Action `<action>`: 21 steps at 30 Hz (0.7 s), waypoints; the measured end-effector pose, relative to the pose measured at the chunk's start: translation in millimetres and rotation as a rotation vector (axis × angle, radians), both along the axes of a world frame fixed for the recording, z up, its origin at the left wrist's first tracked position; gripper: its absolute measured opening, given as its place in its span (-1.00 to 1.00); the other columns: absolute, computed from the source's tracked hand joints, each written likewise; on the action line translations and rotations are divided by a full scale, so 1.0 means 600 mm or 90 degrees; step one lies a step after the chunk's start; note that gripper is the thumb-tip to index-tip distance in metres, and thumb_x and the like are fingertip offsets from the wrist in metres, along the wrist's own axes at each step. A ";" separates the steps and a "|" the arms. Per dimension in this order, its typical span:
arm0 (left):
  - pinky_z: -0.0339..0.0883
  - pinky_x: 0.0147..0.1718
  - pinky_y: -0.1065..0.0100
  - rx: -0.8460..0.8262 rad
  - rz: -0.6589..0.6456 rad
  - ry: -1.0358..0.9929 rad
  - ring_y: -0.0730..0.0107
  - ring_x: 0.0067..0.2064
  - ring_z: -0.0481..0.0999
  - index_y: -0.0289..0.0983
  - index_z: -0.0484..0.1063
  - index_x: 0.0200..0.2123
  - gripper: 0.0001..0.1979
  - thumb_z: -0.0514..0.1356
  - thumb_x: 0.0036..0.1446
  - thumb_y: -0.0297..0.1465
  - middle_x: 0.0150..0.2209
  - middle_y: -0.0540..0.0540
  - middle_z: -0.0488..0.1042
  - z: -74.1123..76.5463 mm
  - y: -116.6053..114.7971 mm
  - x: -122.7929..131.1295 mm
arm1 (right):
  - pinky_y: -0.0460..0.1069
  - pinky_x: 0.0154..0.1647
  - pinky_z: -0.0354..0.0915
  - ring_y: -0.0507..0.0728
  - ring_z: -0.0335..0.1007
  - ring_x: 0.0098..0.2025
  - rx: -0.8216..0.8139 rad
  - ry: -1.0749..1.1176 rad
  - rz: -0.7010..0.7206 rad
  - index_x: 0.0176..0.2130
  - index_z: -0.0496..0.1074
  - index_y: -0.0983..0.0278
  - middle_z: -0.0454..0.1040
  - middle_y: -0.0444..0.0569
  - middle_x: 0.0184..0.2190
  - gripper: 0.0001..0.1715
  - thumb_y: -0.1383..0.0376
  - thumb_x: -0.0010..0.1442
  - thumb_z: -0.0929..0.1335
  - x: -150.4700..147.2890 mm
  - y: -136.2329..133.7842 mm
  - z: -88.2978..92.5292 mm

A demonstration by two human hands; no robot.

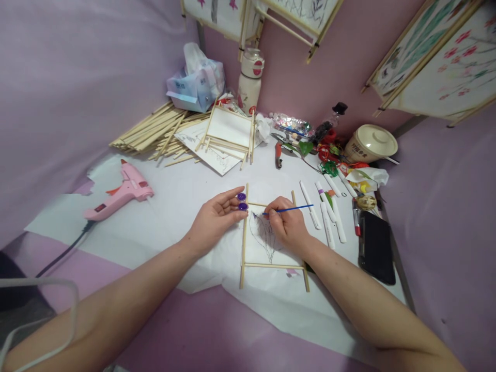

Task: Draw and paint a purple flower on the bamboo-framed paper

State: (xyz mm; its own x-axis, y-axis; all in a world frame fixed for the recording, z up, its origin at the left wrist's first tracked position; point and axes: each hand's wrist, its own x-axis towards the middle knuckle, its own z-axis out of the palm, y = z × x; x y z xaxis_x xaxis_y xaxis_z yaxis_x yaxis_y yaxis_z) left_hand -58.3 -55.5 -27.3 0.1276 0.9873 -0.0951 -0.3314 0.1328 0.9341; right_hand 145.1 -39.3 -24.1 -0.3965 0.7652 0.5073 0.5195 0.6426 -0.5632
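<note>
My left hand (pixel 211 219) pinches two small round pots of purple paint (pixel 242 206) between thumb and fingers, at the left edge of a wooden stick frame (pixel 244 253). White paper (pixel 253 253) fills the frame and carries a plant-like line drawing in dark strokes. A thin blue paintbrush (pixel 296 208) is in my right hand (pixel 289 225), its tip pointing left at the upper left of the drawing. Whether the bristles touch the paper I cannot tell. Part of the drawing is hidden beneath my right hand.
Left lies a pink glue gun (pixel 126 194) with its cord. Behind are wooden sticks (pixel 149 129), a tissue box (pixel 197 85), a bottle (pixel 250 85) and another frame (pixel 230 126). White markers (pixel 327 225), pliers (pixel 278 156), a lidded bowl (pixel 370 144) and a black phone (pixel 376 248) stand or lie right.
</note>
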 end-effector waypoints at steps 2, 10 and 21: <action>0.32 0.10 0.13 -0.002 -0.001 -0.001 0.34 -0.10 0.49 -0.20 0.46 0.06 -0.41 0.43 -0.10 -0.45 -0.21 -0.02 0.50 0.001 0.000 0.000 | 0.04 -0.34 0.22 0.12 0.32 -0.40 0.000 0.002 -0.002 -0.38 0.31 0.22 0.40 -0.07 -0.48 -0.81 0.38 0.24 0.19 0.000 0.000 0.000; 0.32 0.08 0.18 0.000 -0.006 -0.003 0.37 -0.10 0.49 -0.18 0.46 0.06 -0.41 0.43 -0.10 -0.45 -0.21 -0.01 0.49 0.000 0.000 0.000 | 0.04 -0.34 0.22 0.12 0.32 -0.40 -0.004 0.001 -0.003 -0.38 0.31 0.22 0.40 -0.06 -0.48 -0.82 0.38 0.23 0.20 0.000 -0.001 0.000; 0.33 0.06 0.19 -0.005 0.002 -0.006 0.38 -0.11 0.49 -0.19 0.47 0.05 -0.42 0.43 -0.12 -0.45 -0.22 -0.01 0.50 0.001 0.000 0.001 | 0.03 -0.34 0.22 0.12 0.33 -0.40 0.000 0.003 0.000 -0.39 0.31 0.22 0.40 -0.07 -0.48 -0.81 0.40 0.23 0.20 0.000 -0.001 -0.001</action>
State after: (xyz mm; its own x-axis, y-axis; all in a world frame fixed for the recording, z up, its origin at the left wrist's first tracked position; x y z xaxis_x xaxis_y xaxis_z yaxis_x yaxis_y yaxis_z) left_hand -57.7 -55.5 -26.7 0.1261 0.9869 -0.1010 -0.3400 0.1387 0.9301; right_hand 145.0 -39.7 -24.5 -0.3943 0.7652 0.5089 0.5164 0.6426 -0.5661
